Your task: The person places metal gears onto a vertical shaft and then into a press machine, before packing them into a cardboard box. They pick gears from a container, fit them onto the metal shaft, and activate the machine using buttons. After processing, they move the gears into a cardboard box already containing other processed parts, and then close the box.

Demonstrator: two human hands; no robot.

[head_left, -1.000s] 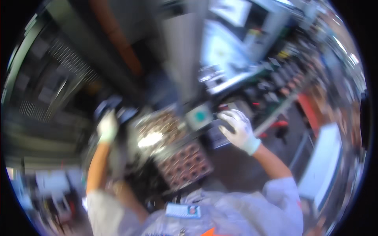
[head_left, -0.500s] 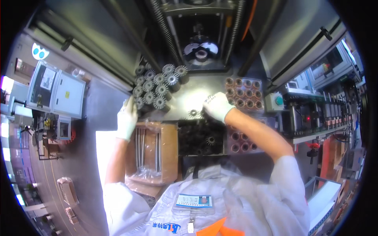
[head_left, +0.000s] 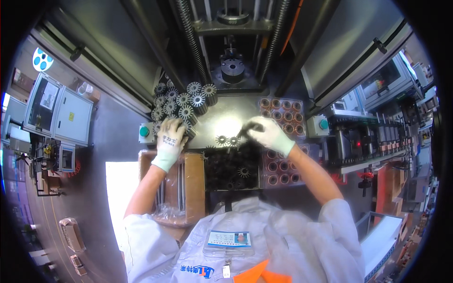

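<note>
My left hand (head_left: 171, 137), in a white glove, has its fingers curled over a slotted metal core at the near edge of a cluster of slotted metal cores (head_left: 183, 99). The core under the fingers is mostly hidden. On the right, my gloved right hand (head_left: 271, 136) hovers over the steel plate (head_left: 231, 106), fingers bent together around something dark at their tips that I cannot make out. Beside those fingertips lie two thin toothed discs (head_left: 227, 140). A dark bin (head_left: 231, 170) below holds more toothed discs, one of them lighter (head_left: 243, 172).
A press fixture (head_left: 232, 69) stands at the back between springs and posts. Trays of copper-coloured rings (head_left: 283, 113) sit on the right. Green buttons flank the plate, one left (head_left: 144, 131) and one right (head_left: 323, 124). A cardboard box (head_left: 194, 188) with metal rods lies near left.
My left hand has come from the left button area rightward onto the cores. My right hand stays over the plate. At the press, the pale plates no longer show around the fixture. The view has shifted slightly.
</note>
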